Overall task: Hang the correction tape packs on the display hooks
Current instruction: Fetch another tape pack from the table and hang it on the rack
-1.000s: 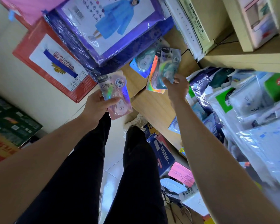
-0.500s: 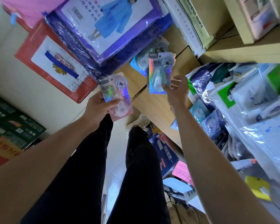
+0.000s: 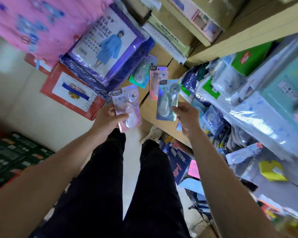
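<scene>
Your blue correction tape pack hides the lower right of the pink pack behind it, what holds that one up cannot be made out, and the wrapped goods to its right blur beyond reading.

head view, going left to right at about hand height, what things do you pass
red package → left hand → pink correction tape pack held in it → pale blue correction tape pack → right hand pinching it → clear-wrapped goods on the right
</scene>
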